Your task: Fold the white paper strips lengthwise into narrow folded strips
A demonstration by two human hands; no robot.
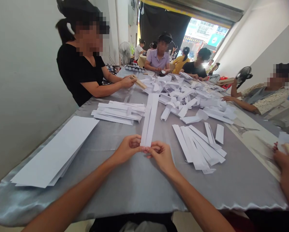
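Observation:
Between my two hands stands a long strip of folded white paper (149,120), its creases running lengthwise and its far end pointing away from me. My left hand (130,149) pinches the near left corner with thumb and fingers. At the near right corner my right hand (161,155) grips the same strip, the two thumbs almost touching. A stack of flat white sheets (59,149) lies to the left. Beyond my left hand is a pile of folded paper strips (119,112). Several more folded strips (198,146) are fanned out to the right.
A large heap of folded white paper pieces (185,93) covers the middle of the grey cloth-covered table (139,193). A person at the left (80,64) holds a wooden piece (138,82). Others sit around the far and right sides; another person's hand (285,164) is close at right.

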